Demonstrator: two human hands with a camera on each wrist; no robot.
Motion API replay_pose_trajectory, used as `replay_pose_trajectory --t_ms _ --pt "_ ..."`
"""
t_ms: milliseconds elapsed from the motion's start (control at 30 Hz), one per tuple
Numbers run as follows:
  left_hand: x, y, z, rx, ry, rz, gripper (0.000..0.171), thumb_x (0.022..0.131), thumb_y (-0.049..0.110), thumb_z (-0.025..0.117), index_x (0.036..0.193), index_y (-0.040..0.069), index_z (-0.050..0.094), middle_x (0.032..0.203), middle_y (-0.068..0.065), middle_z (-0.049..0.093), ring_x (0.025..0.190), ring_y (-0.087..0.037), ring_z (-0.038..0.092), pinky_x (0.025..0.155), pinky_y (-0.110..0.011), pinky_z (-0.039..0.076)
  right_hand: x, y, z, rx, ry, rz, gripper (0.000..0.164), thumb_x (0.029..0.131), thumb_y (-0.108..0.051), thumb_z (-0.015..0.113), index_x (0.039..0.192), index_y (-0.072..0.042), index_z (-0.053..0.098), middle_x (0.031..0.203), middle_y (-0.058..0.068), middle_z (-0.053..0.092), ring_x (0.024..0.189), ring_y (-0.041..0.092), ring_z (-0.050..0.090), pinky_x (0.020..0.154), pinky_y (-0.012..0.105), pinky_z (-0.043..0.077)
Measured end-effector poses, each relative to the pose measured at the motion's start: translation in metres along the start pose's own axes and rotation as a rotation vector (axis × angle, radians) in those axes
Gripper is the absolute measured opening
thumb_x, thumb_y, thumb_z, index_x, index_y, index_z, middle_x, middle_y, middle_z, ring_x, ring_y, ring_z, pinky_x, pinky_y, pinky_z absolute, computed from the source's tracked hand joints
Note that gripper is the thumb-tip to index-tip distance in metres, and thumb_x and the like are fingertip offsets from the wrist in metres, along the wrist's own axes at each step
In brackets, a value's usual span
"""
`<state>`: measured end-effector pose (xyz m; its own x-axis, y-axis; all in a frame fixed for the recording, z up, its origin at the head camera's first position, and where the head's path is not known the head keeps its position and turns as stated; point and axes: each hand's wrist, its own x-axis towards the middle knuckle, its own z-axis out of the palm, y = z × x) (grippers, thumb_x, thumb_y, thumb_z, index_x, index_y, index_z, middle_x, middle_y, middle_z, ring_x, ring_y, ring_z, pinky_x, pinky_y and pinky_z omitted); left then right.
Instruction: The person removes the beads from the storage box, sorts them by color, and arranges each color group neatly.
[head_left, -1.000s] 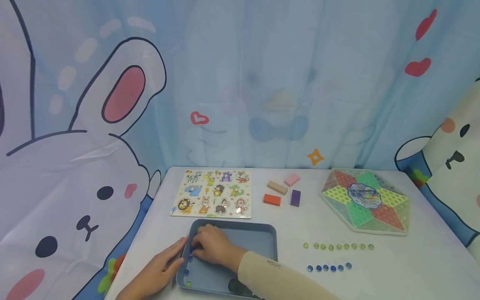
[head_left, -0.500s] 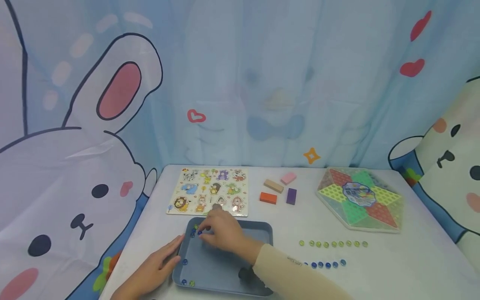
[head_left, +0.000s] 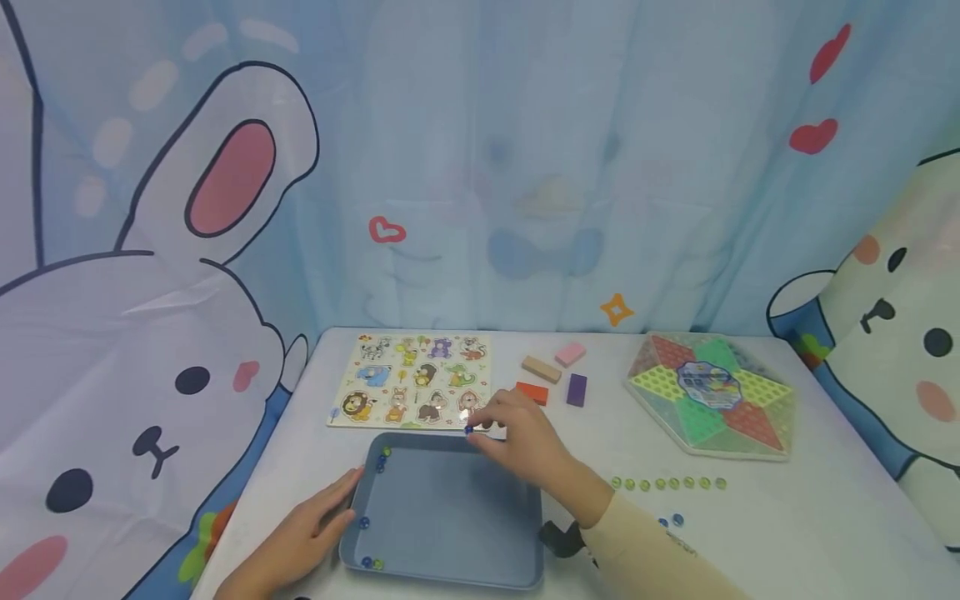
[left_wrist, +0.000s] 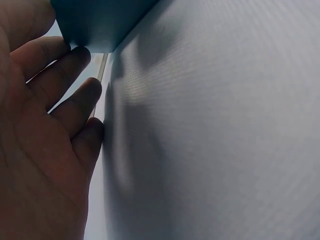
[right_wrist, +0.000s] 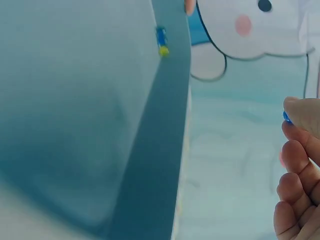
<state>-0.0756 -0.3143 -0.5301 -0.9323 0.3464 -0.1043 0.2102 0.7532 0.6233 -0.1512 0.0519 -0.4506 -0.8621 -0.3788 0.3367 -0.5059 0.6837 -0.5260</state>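
Observation:
My right hand pinches a blue glass marble between thumb and forefinger, above the far right rim of a blue-grey tray. Straight, relaxed fingers of my left hand touch the tray's left wall from outside; the left wrist view shows the fingertips by that wall. Inside the tray, a yellow-green marble sits with blue marbles in the far left corner. Another blue marble lies along the left side. At the near left corner, a blue marble adjoins a yellow-green one.
Right of the tray runs a row of yellow-green marbles; my forearm partly hides a blue row. Behind stand an animal puzzle board, several coloured blocks and a hexagonal game box. A printed curtain hangs beyond the table.
My right hand has picked a blue marble from the tray's far left corner and carried it right, above the far rim. The left hand stays at the tray's left side.

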Motion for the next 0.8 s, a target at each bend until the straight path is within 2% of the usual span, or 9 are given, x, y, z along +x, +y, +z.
replay_pose_trajectory --t_ms 133,300,500,633,800 --pt "0.001 -0.001 0.001 -0.004 -0.01 -0.018 0.065 0.109 0.051 0.048 0.166 0.024 0.032 0.171 -0.004 0.035 0.156 -0.029 0.036 0.125 -0.053 0.037 -0.014 0.015 -0.021 -0.035 0.061 0.029 0.019 0.084 -0.027 0.09 0.101 -0.024 0.081 0.091 -0.005 0.069 0.091 0.01 0.058 0.077 0.024 0.056" --pt "0.001 -0.003 0.001 -0.011 -0.01 -0.023 0.064 0.109 0.05 0.049 0.166 0.025 0.031 0.171 -0.002 0.034 0.156 -0.027 0.035 0.126 -0.049 0.038 -0.033 0.033 -0.045 -0.105 0.131 0.066 0.02 0.082 -0.025 0.091 0.099 -0.024 0.081 0.09 -0.009 0.067 0.091 0.01 0.058 0.076 0.026 0.057" --pt "-0.001 -0.005 0.001 -0.014 -0.017 -0.061 0.066 0.108 0.053 0.049 0.166 0.026 0.031 0.171 0.002 0.033 0.157 -0.022 0.033 0.126 -0.048 0.038 -0.055 0.061 -0.065 -0.121 0.177 0.086 0.018 0.083 -0.021 0.09 0.099 -0.023 0.08 0.089 -0.006 0.068 0.089 0.01 0.057 0.073 0.026 0.056" --pt "0.0 -0.004 0.002 -0.015 -0.03 -0.077 0.067 0.108 0.056 0.048 0.166 0.028 0.03 0.172 0.003 0.031 0.158 -0.021 0.032 0.127 -0.05 0.036 -0.076 0.078 -0.08 -0.15 0.216 0.139 0.017 0.084 -0.02 0.09 0.098 -0.023 0.08 0.088 -0.006 0.068 0.087 0.008 0.057 0.072 0.026 0.055" --pt "0.002 -0.004 0.003 -0.008 -0.026 -0.071 0.068 0.107 0.057 0.048 0.166 0.028 0.03 0.171 0.002 0.032 0.157 -0.02 0.032 0.126 -0.051 0.036 -0.106 0.097 -0.096 -0.179 0.217 0.233 0.017 0.085 -0.019 0.088 0.099 -0.023 0.08 0.089 -0.007 0.068 0.086 0.011 0.056 0.069 0.024 0.052"
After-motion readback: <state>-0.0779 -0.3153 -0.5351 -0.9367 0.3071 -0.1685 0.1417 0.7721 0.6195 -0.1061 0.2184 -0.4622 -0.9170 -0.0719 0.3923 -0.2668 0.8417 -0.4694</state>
